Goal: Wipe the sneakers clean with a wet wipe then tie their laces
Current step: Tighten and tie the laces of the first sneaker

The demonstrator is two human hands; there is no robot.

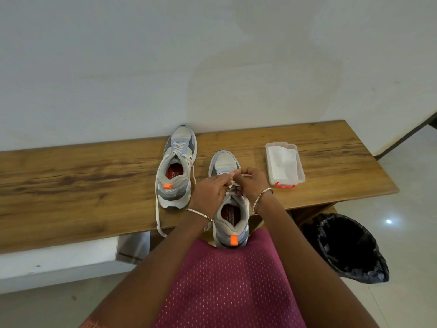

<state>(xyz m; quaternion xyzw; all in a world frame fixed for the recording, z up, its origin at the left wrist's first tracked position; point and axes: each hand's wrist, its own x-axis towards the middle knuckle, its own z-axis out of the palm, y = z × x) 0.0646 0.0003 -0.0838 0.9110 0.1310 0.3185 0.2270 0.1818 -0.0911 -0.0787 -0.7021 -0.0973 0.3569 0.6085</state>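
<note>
Seen from above: a pale wall (pixel 212 55) filling the upper half of the view, and below it a long wooden bench (pixel 71 181) running left to right, its far edge against the wall. In the foreground, a magenta garment (pixel 224 285) dotted in pale specks, with 2 bare forearms reaching forward over it. At right, on the tiled floor (pixel 406 181) beside the bench end, a bin lined with a black bag (pixel 350 249).

On the bench, 2 grey-and-white sneakers, toes pointing to the wall. Left sneaker (pixel 176 169) standing further back, red insole showing, an orange tab at the heel; its laces undone, 1 long white lace (pixel 158 216) trailing over the front edge of the bench. Right sneaker (pixel 230 214) nearer the camera, heel with its orange tab jutting past the bench edge, above the garment.

To the right of the sneakers, well apart from the hands, a clear plastic box (pixel 300 171) with a red clip at its near end, white wipes (pixel 282 164) lying inside, no lid on it.

Over the right sneaker's tongue, both hands close together, almost touching. Left hand (pixel 211 191), fingers curled, pinching the white laces (pixel 230 184) from the left. Right hand (pixel 251 181), fingers likewise bent, pinching the same laces from the right, a ring on 1 finger. Thin bangles on both wrists: 1 on the left (pixel 199 214), 2 on the right (pixel 261 197). How far the knot has got: cannot tell, the fingers hiding it.
</note>
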